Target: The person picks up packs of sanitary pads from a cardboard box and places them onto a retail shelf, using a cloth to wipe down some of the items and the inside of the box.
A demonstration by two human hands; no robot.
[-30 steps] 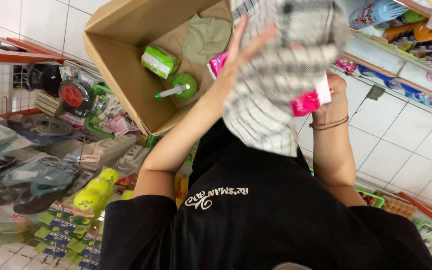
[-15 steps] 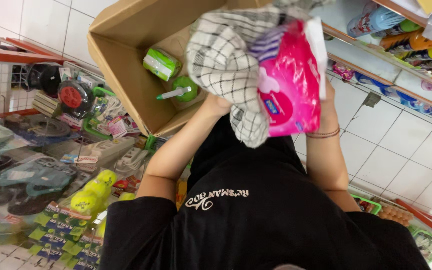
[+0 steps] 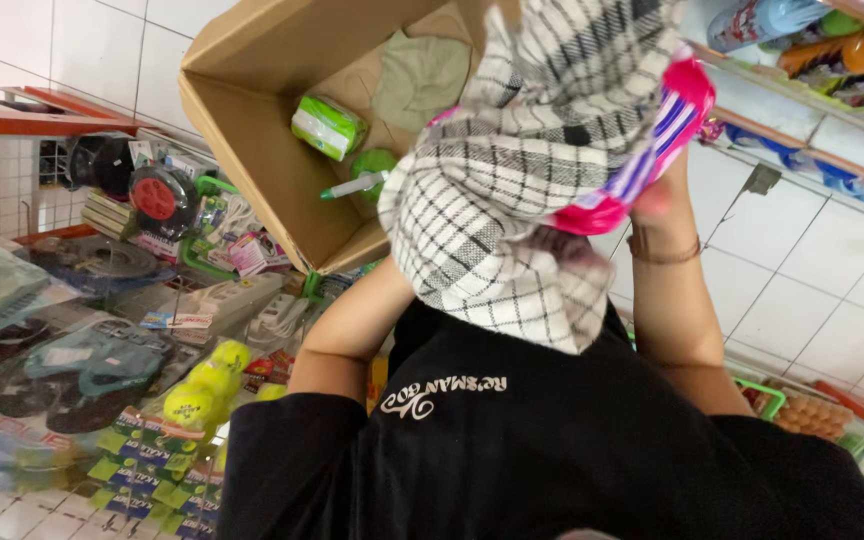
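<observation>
The pink packet (image 3: 642,150) has turned since the picture before: then its wide flat face showed, and now only its thin edge peeks out from under the checked cloth (image 3: 512,190). The cloth hangs lower too, in the middle of the frame.

The right hand (image 3: 652,200) pinches the bottom of the pink packet, right of the middle. The left hand is hidden behind the cloth, so I cannot tell if it is spread or closed.

To do this well, it seems best to hold the packet tight and keep the loose cloth bunched up, so no corner slips down.

Behind sits an open cardboard box (image 3: 252,130), upper left, with a green packet (image 3: 327,125) inside. White tiles (image 3: 832,270) cover the wall at right. Yellow balls (image 3: 207,385) lie lower left among shop goods.
</observation>
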